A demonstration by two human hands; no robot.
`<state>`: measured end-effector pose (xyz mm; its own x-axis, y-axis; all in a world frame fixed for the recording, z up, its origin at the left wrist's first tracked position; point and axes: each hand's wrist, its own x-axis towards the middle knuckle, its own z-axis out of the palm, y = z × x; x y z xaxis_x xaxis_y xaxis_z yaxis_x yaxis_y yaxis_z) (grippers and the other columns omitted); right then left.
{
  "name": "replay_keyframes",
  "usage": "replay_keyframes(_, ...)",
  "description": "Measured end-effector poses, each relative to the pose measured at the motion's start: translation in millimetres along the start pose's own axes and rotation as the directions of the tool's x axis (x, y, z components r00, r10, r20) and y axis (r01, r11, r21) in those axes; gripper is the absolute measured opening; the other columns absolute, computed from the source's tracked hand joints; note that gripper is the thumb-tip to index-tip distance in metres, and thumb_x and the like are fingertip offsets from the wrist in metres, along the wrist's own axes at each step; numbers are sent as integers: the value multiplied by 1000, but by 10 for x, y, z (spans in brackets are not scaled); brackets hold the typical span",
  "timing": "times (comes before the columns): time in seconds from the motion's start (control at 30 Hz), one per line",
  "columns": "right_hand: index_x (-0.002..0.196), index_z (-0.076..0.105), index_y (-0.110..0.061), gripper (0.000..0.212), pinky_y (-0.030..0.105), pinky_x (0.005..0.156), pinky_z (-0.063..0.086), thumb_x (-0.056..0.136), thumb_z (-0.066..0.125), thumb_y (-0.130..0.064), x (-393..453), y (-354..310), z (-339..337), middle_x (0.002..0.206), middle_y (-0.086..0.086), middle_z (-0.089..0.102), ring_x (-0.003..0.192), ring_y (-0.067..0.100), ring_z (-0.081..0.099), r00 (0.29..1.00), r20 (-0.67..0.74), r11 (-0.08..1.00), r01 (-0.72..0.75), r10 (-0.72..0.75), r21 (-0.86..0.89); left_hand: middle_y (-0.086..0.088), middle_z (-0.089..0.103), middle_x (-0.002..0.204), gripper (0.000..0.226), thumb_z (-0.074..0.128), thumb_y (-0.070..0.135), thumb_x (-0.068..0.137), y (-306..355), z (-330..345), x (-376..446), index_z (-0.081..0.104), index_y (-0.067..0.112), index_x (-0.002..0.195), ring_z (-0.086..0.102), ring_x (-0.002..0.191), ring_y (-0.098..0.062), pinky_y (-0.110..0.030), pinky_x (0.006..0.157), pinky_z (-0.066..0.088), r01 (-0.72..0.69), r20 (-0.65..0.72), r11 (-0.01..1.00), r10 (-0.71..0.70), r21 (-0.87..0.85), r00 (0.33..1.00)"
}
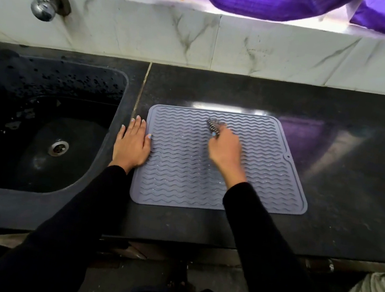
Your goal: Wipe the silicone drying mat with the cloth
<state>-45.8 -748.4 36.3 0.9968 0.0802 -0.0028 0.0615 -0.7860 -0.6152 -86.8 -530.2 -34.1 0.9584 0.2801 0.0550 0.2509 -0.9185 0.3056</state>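
Black sleeves (61,214) lead to the mat (262,178) right of the sink (102,159), left hand (132,144) flat, fingers straight, pinning its edge, right hand (226,151) clutching a bunched cloth (213,124), which may drag the mat askew.

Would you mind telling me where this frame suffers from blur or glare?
Head view: the right hand and cloth are motion-blurred; window glare streaks the countertop behind the mat; the left hand is sharp; wide-angle distortion bows the counter edges.
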Motion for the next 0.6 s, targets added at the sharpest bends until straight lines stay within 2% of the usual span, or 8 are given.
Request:
replay_keyframes(0.07,135,39,-4,44,29,96,45,93,45,-16,-154,51,316,136,15,48,115,23,52,993,80,983,100,-88,-154,-8,12,158,53,23,30,101,-1,2,1,18,7,148,7,147,-19,-40,119,2,-9,0,1000,9,-3,1000)
replay_keyframes(0.1,142,28,-3,52,35,114,26,94,42,-18,-222,89,448,149,16,30,135,26,32,988,87,954,149,-130,-259,-8,12,158,53,23,30,101,-1,3,-2,19,7,148,7,147,-19,-40,119,2,-14,-2,1000,14,-8,1000)
replay_keyframes(0.13,145,18,-3,56,36,118,9,96,37,-20,-264,124,535,154,16,17,143,25,15,981,72,924,194,-180,-329,-8,13,158,52,23,30,101,-5,6,-3,20,7,148,8,146,-19,-40,119,2,-16,-7,1000,16,-12,1000)
replay_keyframes(0.2,146,14,-3,56,32,116,-3,97,31,-24,-269,180,613,155,15,12,144,24,7,971,19,907,229,-238,-353,-8,15,158,52,24,29,101,-16,9,2,21,8,148,9,146,-19,-40,119,3,-21,-23,1000,20,-18,1000)
replay_keyframes(0.3,145,24,-7,54,28,112,-2,96,39,-24,-137,254,588,153,11,22,143,21,16,964,28,904,258,-265,-340,-7,16,158,51,25,29,101,-27,14,10,22,9,148,10,146,-19,-39,119,3,-19,-26,999,18,-26,999)
replay_keyframes(0.47,140,38,-15,48,30,112,20,92,49,-15,-34,236,427,146,3,39,135,17,35,968,42,955,250,-246,-160,-5,16,158,51,25,29,100,-45,34,29,23,11,148,10,146,-16,-37,119,2,-6,-36,999,5,-38,999)
replay_keyframes(0.53,135,46,-20,41,27,88,46,94,48,-17,39,225,320,122,0,59,102,15,58,987,99,990,124,-130,67,-5,16,158,51,25,29,100,-37,24,32,23,10,148,10,146,-17,-37,119,2,0,-28,999,-2,-55,1000)
replay_keyframes(0.6,128,54,-18,33,18,57,42,96,46,-19,119,189,185,95,-2,64,74,13,54,991,128,904,-79,27,421,-5,15,158,51,26,30,100,-25,9,20,23,11,148,9,146,-16,-37,119,1,5,-13,998,-6,-61,1000)
